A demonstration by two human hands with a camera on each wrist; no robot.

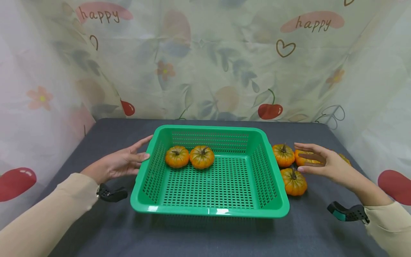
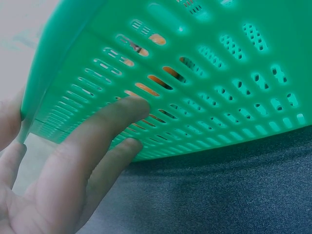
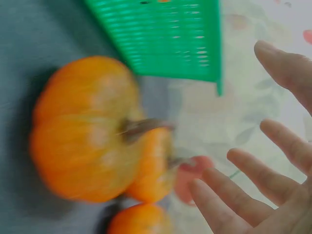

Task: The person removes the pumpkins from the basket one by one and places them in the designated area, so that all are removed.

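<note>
A green slotted basket point(image 1: 208, 210) stands on the dark grey table; two small orange pumpkins point(image 1: 177, 156) point(image 1: 201, 157) lie side by side in its far left part. My left hand point(image 1: 126, 162) touches the basket's left side, thumb at the rim; in the left wrist view its straight fingers point(image 2: 105, 126) lie against the slotted wall point(image 2: 219, 73). Right of the basket lie several more pumpkins point(image 1: 283, 155) point(image 1: 293, 182). My right hand point(image 1: 316, 160) hovers over them with fingers spread and holds nothing; the right wrist view shows the hand point(image 3: 253, 180) beside a blurred pumpkin point(image 3: 83, 126).
A floral curtain point(image 1: 205, 60) hangs round the back and both sides of the table. The grey cloth point(image 1: 205, 235) runs bare in front of the basket. A black clip point(image 1: 110, 194) and a teal-black clip point(image 1: 348, 213) sit at my wrists.
</note>
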